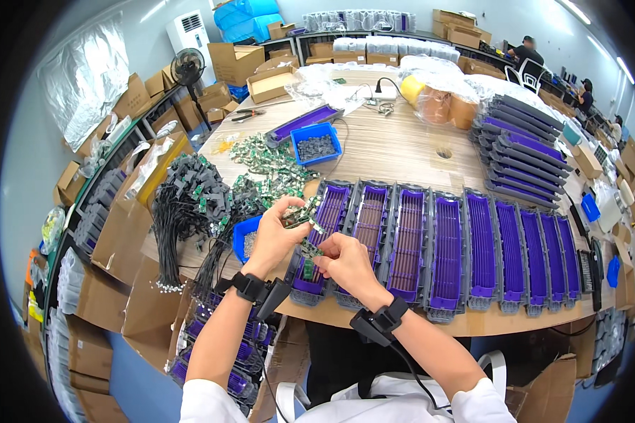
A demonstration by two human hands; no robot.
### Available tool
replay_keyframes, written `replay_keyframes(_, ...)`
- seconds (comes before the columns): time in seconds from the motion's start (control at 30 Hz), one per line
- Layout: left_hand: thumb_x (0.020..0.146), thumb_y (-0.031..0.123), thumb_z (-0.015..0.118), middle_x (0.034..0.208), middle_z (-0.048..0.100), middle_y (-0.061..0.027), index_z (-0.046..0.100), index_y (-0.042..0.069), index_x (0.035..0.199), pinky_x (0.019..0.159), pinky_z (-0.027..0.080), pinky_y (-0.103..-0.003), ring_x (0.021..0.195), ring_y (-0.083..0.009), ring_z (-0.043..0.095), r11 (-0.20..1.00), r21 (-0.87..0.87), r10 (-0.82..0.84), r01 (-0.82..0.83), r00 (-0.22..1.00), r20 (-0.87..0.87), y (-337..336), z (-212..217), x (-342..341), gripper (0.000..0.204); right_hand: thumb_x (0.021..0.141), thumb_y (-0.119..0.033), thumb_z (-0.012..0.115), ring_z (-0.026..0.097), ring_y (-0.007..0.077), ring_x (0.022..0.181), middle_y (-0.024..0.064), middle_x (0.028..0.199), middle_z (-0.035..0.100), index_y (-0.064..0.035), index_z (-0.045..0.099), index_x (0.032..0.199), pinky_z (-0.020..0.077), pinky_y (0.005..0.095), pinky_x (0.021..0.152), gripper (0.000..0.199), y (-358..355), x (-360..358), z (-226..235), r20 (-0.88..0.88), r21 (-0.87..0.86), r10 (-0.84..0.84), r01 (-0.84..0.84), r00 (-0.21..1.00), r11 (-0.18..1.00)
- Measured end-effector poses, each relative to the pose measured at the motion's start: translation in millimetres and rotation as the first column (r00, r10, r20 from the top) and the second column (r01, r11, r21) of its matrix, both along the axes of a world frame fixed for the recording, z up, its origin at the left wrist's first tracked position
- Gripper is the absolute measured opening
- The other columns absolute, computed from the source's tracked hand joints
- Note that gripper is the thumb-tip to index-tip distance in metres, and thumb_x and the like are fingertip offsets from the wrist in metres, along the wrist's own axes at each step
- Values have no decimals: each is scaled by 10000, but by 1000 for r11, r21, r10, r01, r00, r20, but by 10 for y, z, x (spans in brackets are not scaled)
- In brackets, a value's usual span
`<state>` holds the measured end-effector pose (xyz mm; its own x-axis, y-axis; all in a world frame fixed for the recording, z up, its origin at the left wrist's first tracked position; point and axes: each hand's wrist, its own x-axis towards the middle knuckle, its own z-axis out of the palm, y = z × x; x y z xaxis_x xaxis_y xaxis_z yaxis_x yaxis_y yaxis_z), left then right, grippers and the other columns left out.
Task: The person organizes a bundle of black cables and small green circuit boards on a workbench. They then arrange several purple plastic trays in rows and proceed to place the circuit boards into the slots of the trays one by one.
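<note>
My left hand (275,236) is closed around several small green circuit boards (303,213), which stick out past its fingertips. Close beside it, my right hand (347,262) pinches a small green circuit board (308,269) between thumb and fingers. Both hands are over the left end of a row of long grey-and-purple plastic housings (448,247) along the table's near edge. Beyond my left hand lies a loose heap of similar green boards (271,161). A small blue bin (238,236) of tiny parts is partly hidden behind that hand.
Black cables with grey connectors (190,187) are heaped on the left. A blue bin (305,134) holds small dark parts. More housings (522,151) are stacked at the right, beside plastic-wrapped orange rolls (434,102). Pliers (248,114) lie far left. Cardboard boxes (141,303) crowd the left side.
</note>
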<state>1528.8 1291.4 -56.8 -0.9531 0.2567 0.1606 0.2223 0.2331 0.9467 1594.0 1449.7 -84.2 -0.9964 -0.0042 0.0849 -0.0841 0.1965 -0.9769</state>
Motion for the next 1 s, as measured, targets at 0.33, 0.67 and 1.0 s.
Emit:
replay_keyframes(0.33,795,-3,699,827,606,12,586,62,1083,586,467,-205,703,-38,560,997,7,79,-78,996,-31,-95,15,67,317,770,-13,695,647,197,650,126,731,663,35,626,862,507,310,601,125,164,192,-1,-278,235,-31,100,960,967)
replay_keyframes(0.67,763,40,718,790,600,21,605,60,1053,618,441,-208,714,-33,541,992,-77,93,-100,991,-94,-41,30,252,312,754,3,707,646,308,729,175,802,637,37,633,965,508,393,666,226,593,480,-53,-248,342,-33,120,968,932)
replay_keyframes(1.0,765,5,708,945,618,21,604,62,1054,739,462,-225,839,-52,560,974,-204,62,-94,986,-157,130,34,397,312,744,10,714,648,330,723,176,775,645,29,598,924,506,409,643,214,806,673,73,-266,297,-77,158,961,942)
